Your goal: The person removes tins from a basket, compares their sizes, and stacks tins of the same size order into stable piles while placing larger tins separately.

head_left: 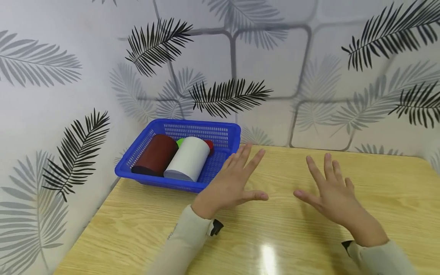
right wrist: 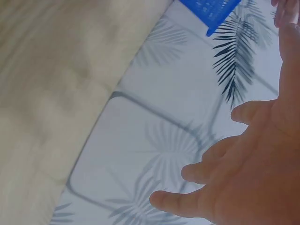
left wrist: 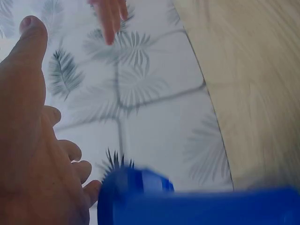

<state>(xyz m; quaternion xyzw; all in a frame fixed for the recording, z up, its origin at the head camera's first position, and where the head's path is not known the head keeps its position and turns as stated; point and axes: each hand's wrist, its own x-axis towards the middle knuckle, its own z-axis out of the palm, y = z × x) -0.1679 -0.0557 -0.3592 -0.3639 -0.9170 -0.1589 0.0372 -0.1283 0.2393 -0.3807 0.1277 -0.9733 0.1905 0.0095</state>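
My left hand (head_left: 228, 185) hovers over the table beside the right side of a blue plastic basket (head_left: 178, 186), fingers spread and holding nothing. To its right, my right hand (head_left: 333, 194) is also held over the table with fingers apart and nothing in it. Inside the basket lie a dark red cylinder (head_left: 155, 154) and a white cylinder (head_left: 189, 158), side by side. Behind the white one, a bright green thing (head_left: 180, 142) and a red thing (head_left: 210, 147) show only in part. In the left wrist view the basket's rim (left wrist: 201, 206) is close below the hand.
A light wood-grain table (head_left: 385, 183) runs under both hands. Along its back and left stands a white wall (head_left: 268, 65) with leaf patterns and grey lines. The basket sits at the table's back left, near the wall.
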